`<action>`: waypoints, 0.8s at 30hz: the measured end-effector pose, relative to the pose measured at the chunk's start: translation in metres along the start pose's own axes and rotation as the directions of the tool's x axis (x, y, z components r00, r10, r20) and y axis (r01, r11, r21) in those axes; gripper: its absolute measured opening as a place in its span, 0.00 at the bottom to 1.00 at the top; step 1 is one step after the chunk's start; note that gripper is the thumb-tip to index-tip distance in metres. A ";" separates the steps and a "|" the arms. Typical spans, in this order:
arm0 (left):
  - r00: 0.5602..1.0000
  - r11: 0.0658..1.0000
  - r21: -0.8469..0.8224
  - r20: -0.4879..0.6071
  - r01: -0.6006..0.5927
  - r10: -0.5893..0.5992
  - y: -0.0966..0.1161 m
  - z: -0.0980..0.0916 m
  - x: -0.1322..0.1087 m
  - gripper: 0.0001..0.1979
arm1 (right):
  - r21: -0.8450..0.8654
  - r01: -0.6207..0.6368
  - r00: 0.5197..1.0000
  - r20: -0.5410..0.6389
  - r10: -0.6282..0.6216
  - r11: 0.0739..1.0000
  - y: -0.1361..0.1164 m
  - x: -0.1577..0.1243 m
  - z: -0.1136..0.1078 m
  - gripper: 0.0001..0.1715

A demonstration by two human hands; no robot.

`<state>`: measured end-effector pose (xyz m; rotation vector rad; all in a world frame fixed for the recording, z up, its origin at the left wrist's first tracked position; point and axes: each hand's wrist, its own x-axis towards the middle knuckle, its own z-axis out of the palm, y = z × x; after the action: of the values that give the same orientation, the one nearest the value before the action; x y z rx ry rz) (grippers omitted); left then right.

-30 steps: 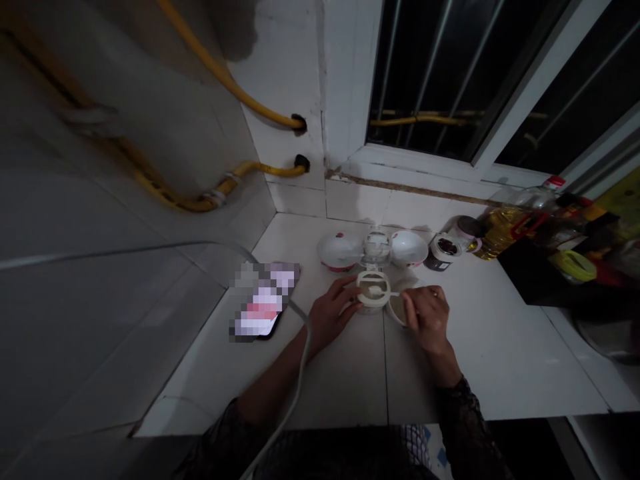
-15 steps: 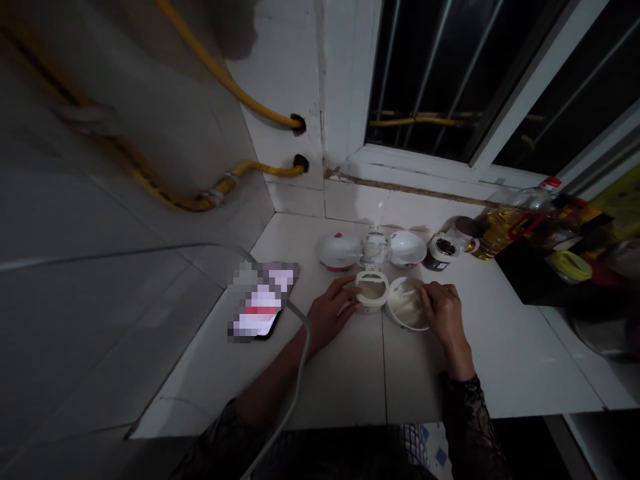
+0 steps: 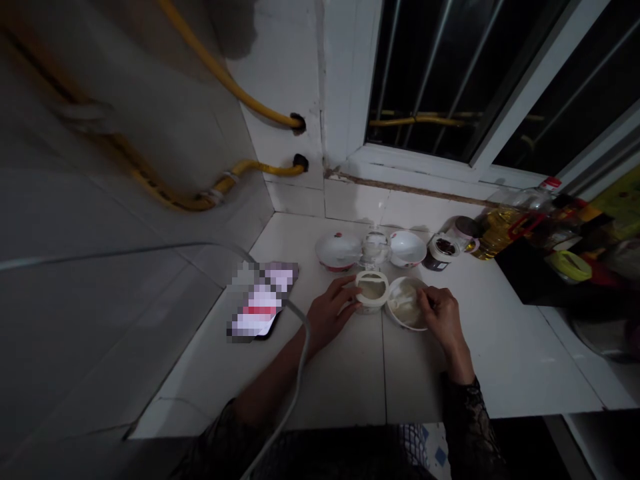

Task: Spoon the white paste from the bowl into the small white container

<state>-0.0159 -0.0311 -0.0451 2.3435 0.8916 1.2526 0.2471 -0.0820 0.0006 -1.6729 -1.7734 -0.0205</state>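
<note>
My left hand (image 3: pixel 333 310) steadies a small round container (image 3: pixel 372 308) with a wide cream rim, fingers curved against its left side. Pale contents show through the container's opening. Right beside it is a white bowl (image 3: pixel 411 327) holding pale, whitish stuff. Over this bowl's right edge my right hand (image 3: pixel 443 313) is closed in a pinch on what looks like a white spoon (image 3: pixel 400 300). The spoon dips into the bowl, its handle mostly hidden by the fingers.
Behind stand two more white bowls (image 3: pixel 337 252) (image 3: pixel 409 248), a clear glass jar (image 3: pixel 375 248) and a dark-filled jar (image 3: pixel 443 252). An oil bottle (image 3: pixel 505 223) and a black box (image 3: pixel 523 270) are at right. A phone (image 3: pixel 265 303) lies left, crossed by a grey cable (image 3: pixel 303 360).
My right hand has shifted slightly, and the white spoon has moved left within the bowl. The left hand and the container stay in place.
</note>
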 end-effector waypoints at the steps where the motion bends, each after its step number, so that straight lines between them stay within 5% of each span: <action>1: 1.000 1.000 0.002 0.002 0.007 -0.007 0.000 0.000 0.000 0.09 | 0.020 -0.037 0.999 -0.010 0.037 0.999 0.000 0.000 0.001 0.23; 13: 1.000 1.000 0.011 -0.012 -0.010 0.010 0.000 0.000 0.000 0.09 | 0.270 -0.406 0.896 -0.071 0.439 0.873 0.005 0.001 -0.008 0.24; 24: 1.000 1.000 0.001 0.014 0.008 -0.008 -0.001 0.000 0.000 0.09 | 0.463 -0.506 0.801 -0.060 0.596 0.728 0.004 0.006 -0.008 0.24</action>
<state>-0.0158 -0.0305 -0.0454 2.3442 0.8967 1.2319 0.2544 -0.0798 0.0076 -1.7254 -0.9666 0.4240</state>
